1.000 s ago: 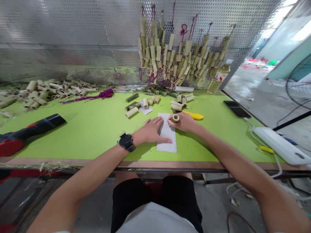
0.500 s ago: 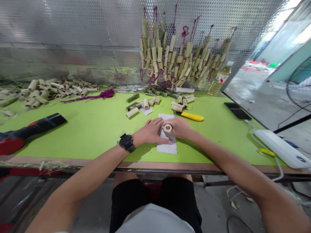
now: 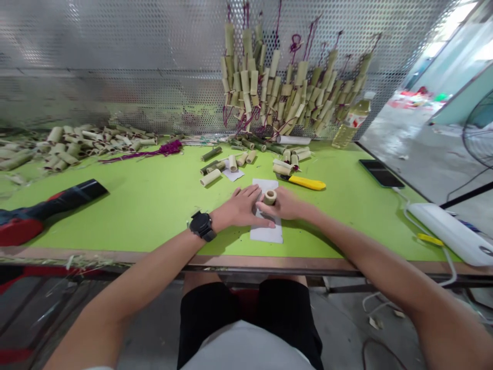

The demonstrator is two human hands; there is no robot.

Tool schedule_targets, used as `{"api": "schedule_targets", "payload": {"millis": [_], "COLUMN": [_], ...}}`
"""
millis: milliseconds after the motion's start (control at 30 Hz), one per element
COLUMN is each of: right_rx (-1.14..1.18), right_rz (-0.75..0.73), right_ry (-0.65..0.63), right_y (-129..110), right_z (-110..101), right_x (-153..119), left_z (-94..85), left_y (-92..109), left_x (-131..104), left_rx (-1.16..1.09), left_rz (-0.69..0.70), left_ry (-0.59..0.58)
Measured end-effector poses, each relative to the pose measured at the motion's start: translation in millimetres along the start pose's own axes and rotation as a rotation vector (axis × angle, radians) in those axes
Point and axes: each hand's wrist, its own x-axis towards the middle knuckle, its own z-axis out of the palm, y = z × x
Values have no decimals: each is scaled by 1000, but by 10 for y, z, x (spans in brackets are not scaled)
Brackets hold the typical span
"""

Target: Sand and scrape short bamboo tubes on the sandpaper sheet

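My left hand [image 3: 242, 208] lies flat with its fingers stretched out, pressing on a white paper-like sheet [image 3: 265, 235] on the table. A black watch is on that wrist. My right hand [image 3: 287, 204] grips a short bamboo tube [image 3: 270, 197] at the sheet. The tube stands nearly upright and its open upper end faces me; its lower end is hidden by my fingers. Behind the hands lie loose bamboo pieces [image 3: 210, 178] and a yellow-handled utility knife [image 3: 307, 182].
Bundles of bamboo tubes [image 3: 287, 90] on purple cords hang on the perforated metal panel. A bamboo pile [image 3: 63, 149], purple cord [image 3: 169, 148] and a red-and-black power tool [image 3: 57, 208] lie left. Right are an oil bottle [image 3: 352, 123], a phone [image 3: 381, 173] and a white power bank [image 3: 449, 231].
My right hand has shifted the bamboo tube slightly right and away from me, and its thumb is now more extended. My left hand stays flat on the sheet. The view has shifted a little.
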Motion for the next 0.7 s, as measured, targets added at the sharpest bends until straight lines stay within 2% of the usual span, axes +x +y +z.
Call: {"api": "schedule_targets", "payload": {"millis": [133, 233, 333, 400, 500, 567, 633, 700], "right_rx": [-215, -171, 56, 78, -194, -338, -324, -189], "right_rz": [203, 84, -103, -59, 187, 278, 298, 262], "right_ry": [95, 92, -59, -94, 36, 119, 193, 240], "right_y": [59, -48, -149, -109, 83, 201, 256, 251], "right_z": [-100, -45, 37, 16, -126, -221, -263, -247], "right_x": [13, -12, -24, -6, 35, 47, 41, 25], "left_z": [6, 2, -6, -9, -5, -1, 1, 2], "left_y": [0, 4, 13, 18, 18, 14, 10, 7], "left_x": [-2, -3, -3, -1, 7, 11, 13, 12], "left_rx": [7, 2, 11, 16, 28, 39, 43, 38], "left_rz": [-20, -4, -12, -17, -27, -41, -43, -44], "left_ry": [-3, -2, -16, -14, -12, -20, -24, -26]}}
